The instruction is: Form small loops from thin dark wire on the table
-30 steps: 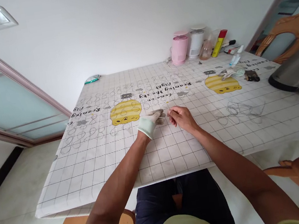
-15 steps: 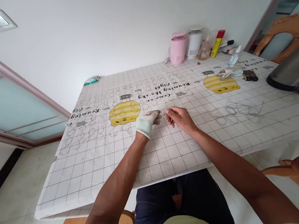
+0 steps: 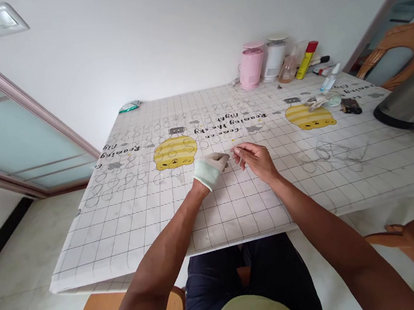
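Note:
My left hand [image 3: 211,169] wears a pale glove and pinches a thin wire loop [image 3: 233,165] over the middle of the table. On the other side of the loop is my bare right hand [image 3: 255,159], thumb and forefinger pressed together on the same wire. Many thin wire rings [image 3: 98,189] lie in rows on the checked tablecloth [image 3: 225,220], to the left and behind my hands. To the right rests a loose tangle of thin wire [image 3: 335,155].
At the back right stand a pink device [image 3: 251,66], a white device [image 3: 275,59], bottles and a yellow can [image 3: 307,60]. A crumpled glove [image 3: 322,101], a small black object [image 3: 351,106] and a metal kettle [image 3: 413,96] are on the right. A green packet [image 3: 129,106] lies back left.
The camera view has shifted slightly. My hands have come a little closer together, and the wire loop now shows between them. My right hand has turned a little.

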Available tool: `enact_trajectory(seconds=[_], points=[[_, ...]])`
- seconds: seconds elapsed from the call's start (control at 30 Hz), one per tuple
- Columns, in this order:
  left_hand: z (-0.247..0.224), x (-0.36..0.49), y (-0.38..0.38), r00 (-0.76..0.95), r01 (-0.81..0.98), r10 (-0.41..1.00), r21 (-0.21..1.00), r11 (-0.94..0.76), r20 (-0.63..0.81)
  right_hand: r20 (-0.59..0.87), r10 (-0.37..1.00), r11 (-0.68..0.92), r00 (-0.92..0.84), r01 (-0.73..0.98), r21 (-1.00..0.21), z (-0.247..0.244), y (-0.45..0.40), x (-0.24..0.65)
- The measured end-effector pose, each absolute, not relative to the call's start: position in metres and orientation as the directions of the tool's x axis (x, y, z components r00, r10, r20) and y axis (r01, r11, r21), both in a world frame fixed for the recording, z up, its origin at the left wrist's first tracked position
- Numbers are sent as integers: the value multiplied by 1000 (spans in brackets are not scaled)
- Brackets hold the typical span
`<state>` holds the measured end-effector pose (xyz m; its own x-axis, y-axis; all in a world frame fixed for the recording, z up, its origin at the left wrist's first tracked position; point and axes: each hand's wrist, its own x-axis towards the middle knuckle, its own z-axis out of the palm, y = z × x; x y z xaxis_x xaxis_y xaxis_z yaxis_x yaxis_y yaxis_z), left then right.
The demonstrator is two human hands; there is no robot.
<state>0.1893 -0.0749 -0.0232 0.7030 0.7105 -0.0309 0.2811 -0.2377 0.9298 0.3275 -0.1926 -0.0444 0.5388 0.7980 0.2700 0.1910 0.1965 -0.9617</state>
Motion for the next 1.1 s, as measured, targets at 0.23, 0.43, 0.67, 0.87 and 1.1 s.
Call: enact_trajectory(seconds=[0.23,0.43,0.67,0.87,1.1], points=[[-13,179,-74,764,263,645,908,-327,11,285,859,201,426,231,-952,-33,-203,341],[-10,178,-74,770,242,638,920,-309,12,315,835,257,451,187,-948,-30,-207,345],[-8,178,-77,751,310,660,897,-315,-28,307,903,275,300,144,-951,-31,-212,357],[-9,179,-76,760,312,648,907,-284,-59,355,883,335,307,117,-935,-33,-213,362],[-14,179,-74,775,286,631,908,-305,-33,286,935,269,209,106,-957,-29,-216,365]])
